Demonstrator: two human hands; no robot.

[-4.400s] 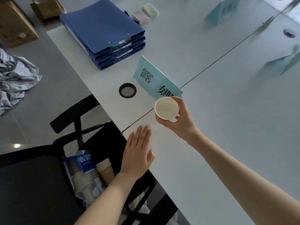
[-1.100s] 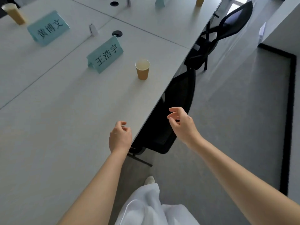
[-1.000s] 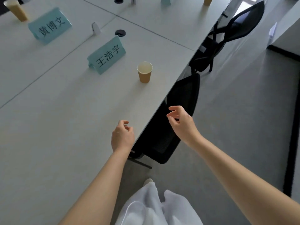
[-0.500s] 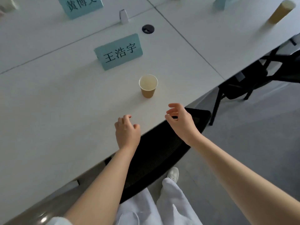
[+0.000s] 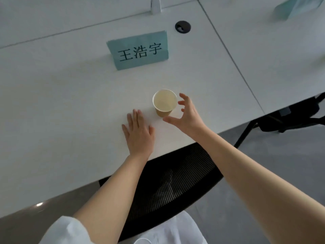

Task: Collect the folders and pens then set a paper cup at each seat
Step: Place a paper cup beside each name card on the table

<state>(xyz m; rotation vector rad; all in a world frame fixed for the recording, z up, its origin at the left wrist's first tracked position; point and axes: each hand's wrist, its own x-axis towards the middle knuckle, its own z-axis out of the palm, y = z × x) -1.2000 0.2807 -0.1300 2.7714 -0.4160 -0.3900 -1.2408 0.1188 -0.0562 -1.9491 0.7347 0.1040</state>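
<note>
Right hand hides paper cup's right side.

The teal name card standing on the white table reads 王浩宇 in black characters; no other text is legible.

paper cup: 1 | name cards: 2 | hands: 2

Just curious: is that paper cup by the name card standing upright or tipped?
Upright: the paper cup stands on its base, open mouth up, showing its pale inside.
</note>
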